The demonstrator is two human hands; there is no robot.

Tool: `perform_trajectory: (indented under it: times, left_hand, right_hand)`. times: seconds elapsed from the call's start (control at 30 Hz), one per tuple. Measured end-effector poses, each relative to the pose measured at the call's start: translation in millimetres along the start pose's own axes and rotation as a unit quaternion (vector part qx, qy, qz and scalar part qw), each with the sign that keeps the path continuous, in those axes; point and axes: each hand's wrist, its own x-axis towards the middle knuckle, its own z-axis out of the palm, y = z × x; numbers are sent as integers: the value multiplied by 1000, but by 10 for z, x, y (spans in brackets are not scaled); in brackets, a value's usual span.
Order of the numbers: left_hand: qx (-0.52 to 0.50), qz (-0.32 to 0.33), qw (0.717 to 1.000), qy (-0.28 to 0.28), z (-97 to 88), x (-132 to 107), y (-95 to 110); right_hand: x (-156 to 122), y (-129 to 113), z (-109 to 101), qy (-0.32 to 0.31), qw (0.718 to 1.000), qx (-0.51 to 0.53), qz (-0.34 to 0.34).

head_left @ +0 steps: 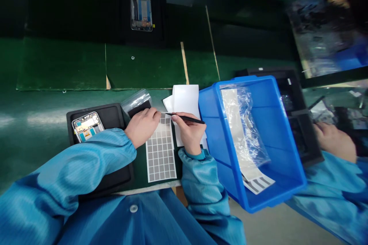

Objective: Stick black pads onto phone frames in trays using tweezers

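My right hand (189, 132) grips black tweezers (191, 119) much like a pen. Their tip points left, at the top rows of a sheet of grey square stickers (161, 157). My left hand (143, 125) is closed, its curled fingers at the sheet's upper left edge; the fingertips are partly hidden. Beyond that hand lies a clear plastic film roll or bag (138, 100) with something dark under it. A black tray (116, 113) sits to the left, holding an opened phone (87, 124) that my left sleeve partly covers. White paper sheets (185, 97) lie behind my right hand.
A blue bin (277, 130) with clear plastic bags and pale strips stands at the right. Another opened phone (140, 10) rests on a black tray at the back. A co-worker's hand (335, 141) is at the far right, near black trays. A small white piece (132, 57) lies on the green surface.
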Motion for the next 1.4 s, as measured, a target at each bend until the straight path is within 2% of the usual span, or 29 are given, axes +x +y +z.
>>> perform_trajectory:
  times: [0.1,0.2,0.33,0.47,0.63,0.97,1.23,1.3,1.4]
  left_hand:
    - [-18,-8,1000,-5,3,5,-8]
    - [-86,-21,996,7,-47,-14,-39]
    - [-237,-41,968,78,-252,-83,-117]
    - [-314,-27,947,61,-501,-186,-214]
    - [-316,-44,947,40,-651,-394,-359]
    - [-335,-91,936,62,-682,-819,-630]
    - [-338,-107,932,77,-669,-965,-755]
    - [-301,-131,938,112,-653,-1075,-761]
    - [-169,-135,964,152,-583,-1352,-680]
  right_hand:
    - [-15,-48,-21,5,1000,8,-11]
    - [-51,-152,-43,19,999,6,-28]
    - [-153,-334,-52,8,999,8,-44]
    - [-268,-467,1,-23,998,21,-46]
    - [-356,-553,177,-79,996,45,-10]
    - [-449,-702,541,-161,985,68,-2]
    - [-488,-720,695,-171,984,38,-7]
    - [-499,-716,717,-162,986,37,-7]
    - [-532,-715,774,-157,986,52,-1]
